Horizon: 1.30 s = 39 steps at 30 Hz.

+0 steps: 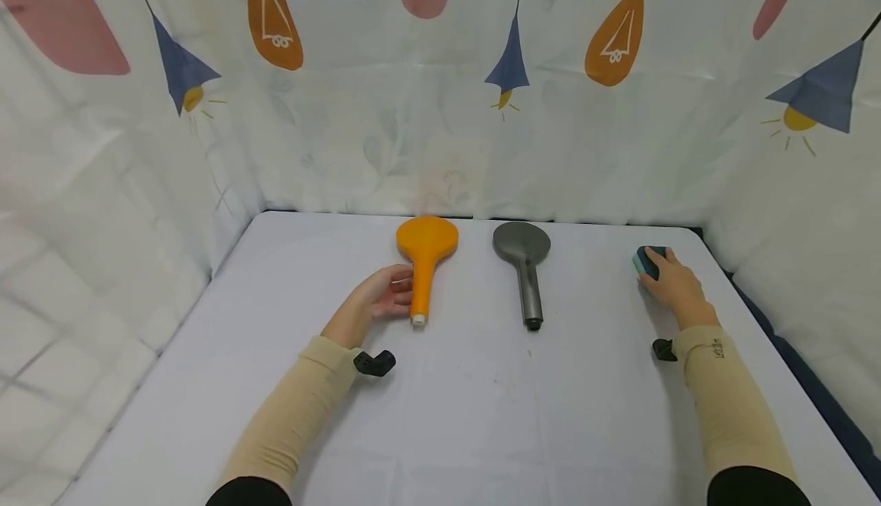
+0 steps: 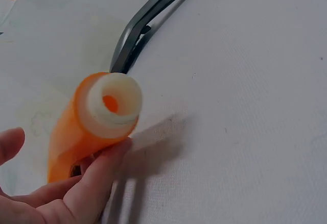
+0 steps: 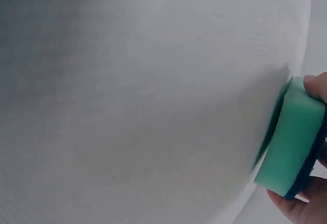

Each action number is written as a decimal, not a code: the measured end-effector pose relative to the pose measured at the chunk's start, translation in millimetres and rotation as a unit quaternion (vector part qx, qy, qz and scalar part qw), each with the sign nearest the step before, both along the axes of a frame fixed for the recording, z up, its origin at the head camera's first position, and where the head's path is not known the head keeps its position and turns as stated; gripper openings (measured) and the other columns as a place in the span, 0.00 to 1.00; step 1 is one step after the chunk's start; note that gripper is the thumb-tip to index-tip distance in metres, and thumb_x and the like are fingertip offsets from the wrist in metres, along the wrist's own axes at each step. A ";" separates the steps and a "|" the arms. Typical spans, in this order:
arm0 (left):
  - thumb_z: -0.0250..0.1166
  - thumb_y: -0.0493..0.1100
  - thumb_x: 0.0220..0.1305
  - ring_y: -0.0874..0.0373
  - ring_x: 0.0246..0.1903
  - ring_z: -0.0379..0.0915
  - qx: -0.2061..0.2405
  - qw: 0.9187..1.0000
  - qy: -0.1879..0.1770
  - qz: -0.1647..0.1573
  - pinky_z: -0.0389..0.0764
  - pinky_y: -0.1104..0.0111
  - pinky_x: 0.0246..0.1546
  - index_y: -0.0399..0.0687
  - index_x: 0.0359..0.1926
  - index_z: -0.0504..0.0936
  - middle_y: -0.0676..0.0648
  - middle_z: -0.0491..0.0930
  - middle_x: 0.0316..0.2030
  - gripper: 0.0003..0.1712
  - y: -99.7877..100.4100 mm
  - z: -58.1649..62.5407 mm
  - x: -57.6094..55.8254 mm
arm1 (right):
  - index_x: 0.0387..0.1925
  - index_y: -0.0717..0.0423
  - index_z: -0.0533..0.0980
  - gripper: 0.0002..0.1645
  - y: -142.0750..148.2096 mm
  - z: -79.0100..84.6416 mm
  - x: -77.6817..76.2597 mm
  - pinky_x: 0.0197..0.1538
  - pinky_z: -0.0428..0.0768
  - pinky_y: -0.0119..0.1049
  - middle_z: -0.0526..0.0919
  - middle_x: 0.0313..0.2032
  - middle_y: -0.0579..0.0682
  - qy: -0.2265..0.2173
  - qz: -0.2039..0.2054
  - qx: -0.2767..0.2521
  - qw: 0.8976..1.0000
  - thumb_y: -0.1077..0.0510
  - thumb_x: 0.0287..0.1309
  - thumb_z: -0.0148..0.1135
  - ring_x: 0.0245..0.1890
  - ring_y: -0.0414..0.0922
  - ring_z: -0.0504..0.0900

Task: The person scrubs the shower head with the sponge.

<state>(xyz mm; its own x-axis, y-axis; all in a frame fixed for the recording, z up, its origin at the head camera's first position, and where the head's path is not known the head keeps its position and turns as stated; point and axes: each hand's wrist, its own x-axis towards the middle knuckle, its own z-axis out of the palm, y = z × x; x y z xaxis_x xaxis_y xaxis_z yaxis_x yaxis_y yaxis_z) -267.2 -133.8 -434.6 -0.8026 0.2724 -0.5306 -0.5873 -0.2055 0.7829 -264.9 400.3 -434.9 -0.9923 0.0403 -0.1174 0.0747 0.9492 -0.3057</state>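
Near the far edge of the white table (image 1: 468,422), an orange shower head (image 1: 427,242) lies with its round end away from the person and its handle toward them, a pale hollow connector (image 2: 131,94) at the tip. The left hand (image 1: 377,294) is beside that handle, fingers touching its underside and thumb standing apart, so nothing is clasped there. Just to the right lies a grey shower head (image 1: 522,244), pointing the same way. Close to the table's right edge, the right hand (image 1: 677,288) grips a sponge (image 3: 296,137) (green foam with a dark scouring layer) between thumb and fingers.
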 end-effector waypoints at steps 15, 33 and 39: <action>0.54 0.40 0.80 0.59 0.43 0.84 -0.012 0.992 0.069 -0.109 0.84 0.71 0.37 0.28 0.73 0.61 0.41 0.79 0.59 0.29 -2.6 -7.4 -2.3 | 0.80 0.61 0.46 0.41 -4.7 -3.0 6.5 0.62 0.58 0.77 0.39 0.76 0.74 0.030 0.006 -0.023 0.999 0.50 0.78 0.50 0.67 0.82 0.50; 0.49 0.35 0.80 0.58 0.45 0.79 -0.007 0.988 0.094 -0.121 0.83 0.63 0.50 0.30 0.77 0.53 0.35 0.66 0.68 0.30 -11.4 3.7 -1.7 | 0.79 0.60 0.53 0.39 -15.1 2.5 9.4 0.61 0.59 0.77 0.49 0.76 0.70 0.102 0.057 -0.019 0.993 0.53 0.77 0.55 0.65 0.82 0.54; 0.50 0.35 0.80 0.57 0.47 0.78 -0.013 0.985 0.106 -0.137 0.81 0.61 0.54 0.30 0.77 0.54 0.36 0.67 0.67 0.30 -15.4 6.3 2.1 | 0.80 0.58 0.52 0.39 -23.0 8.4 11.0 0.61 0.60 0.76 0.48 0.76 0.69 0.109 0.069 -0.019 0.992 0.54 0.77 0.56 0.66 0.80 0.55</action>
<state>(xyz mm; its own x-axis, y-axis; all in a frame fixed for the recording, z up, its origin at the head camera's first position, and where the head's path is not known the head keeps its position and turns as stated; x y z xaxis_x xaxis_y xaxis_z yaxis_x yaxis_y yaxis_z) -265.1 -149.1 -428.2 -0.7947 0.4820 -0.3689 -0.4406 -0.0400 0.8968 -253.9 377.2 -426.5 -0.9901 -0.0973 0.1009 -0.1260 0.9334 -0.3360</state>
